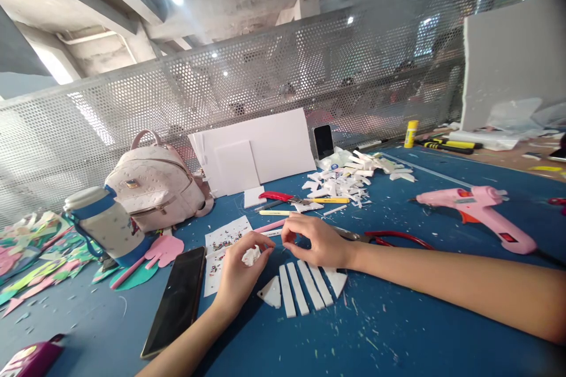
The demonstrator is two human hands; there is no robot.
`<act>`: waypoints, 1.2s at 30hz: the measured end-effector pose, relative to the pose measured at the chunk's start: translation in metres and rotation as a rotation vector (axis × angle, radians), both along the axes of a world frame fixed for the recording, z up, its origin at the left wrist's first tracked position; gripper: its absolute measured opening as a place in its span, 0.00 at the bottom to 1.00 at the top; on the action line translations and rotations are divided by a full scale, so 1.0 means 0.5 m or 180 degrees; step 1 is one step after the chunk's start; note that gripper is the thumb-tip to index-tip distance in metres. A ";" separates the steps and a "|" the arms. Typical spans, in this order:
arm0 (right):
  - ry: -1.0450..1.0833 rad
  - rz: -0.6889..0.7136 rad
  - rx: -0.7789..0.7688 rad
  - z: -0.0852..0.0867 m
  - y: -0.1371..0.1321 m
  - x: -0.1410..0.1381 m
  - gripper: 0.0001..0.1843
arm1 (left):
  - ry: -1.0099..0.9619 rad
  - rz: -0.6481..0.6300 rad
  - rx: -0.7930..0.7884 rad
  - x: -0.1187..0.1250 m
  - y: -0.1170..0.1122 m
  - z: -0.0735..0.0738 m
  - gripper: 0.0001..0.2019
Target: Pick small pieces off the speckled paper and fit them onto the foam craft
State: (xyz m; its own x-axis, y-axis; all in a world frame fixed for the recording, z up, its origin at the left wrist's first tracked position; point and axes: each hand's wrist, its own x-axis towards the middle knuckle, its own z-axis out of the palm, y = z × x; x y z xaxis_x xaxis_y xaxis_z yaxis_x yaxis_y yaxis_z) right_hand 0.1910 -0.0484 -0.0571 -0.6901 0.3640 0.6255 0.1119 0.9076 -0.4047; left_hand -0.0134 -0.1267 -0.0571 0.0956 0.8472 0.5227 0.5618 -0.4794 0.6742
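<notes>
Both of my hands hover over the middle of the blue table. My left hand (243,265) is in a pinch, thumb and forefinger together. Under its palm shows a white crumpled scrap (251,255). Facing it, my right hand (312,240) pinches too, its fingertips close to the left ones. Whatever lies between the fingertips is too small to make out. Just below the hands, several white foam strips (297,288) lie side by side, with a rounded foam piece (270,293) at the left end and another wedge-shaped piece (336,280) at the right.
A black phone (177,300) and a speckled paper sheet (213,271) lie left. Red-handled scissors (389,238) rest beyond my right forearm; a pink glue gun (481,212) is further right. Behind are foam scraps (340,179), white boards (278,147), a backpack (154,182) and a bottle (106,224).
</notes>
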 end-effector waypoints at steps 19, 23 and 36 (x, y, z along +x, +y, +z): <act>-0.0054 -0.0085 -0.0134 -0.005 0.003 0.000 0.02 | -0.0225 -0.0090 -0.0083 -0.004 0.000 -0.004 0.07; -0.0058 -0.0084 -0.0125 -0.007 0.004 -0.001 0.02 | -0.0234 -0.0052 -0.0144 -0.002 -0.001 -0.001 0.08; -0.0065 -0.0044 -0.0103 -0.006 0.003 -0.002 0.02 | -0.0127 0.0012 -0.0143 0.000 0.000 0.001 0.10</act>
State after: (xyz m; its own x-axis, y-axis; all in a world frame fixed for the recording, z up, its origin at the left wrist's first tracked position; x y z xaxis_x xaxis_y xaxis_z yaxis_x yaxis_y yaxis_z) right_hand 0.1902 -0.0470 -0.0601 -0.6974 0.3935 0.5990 0.1330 0.8923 -0.4313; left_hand -0.0135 -0.1267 -0.0564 0.0721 0.8702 0.4873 0.5357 -0.4459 0.7171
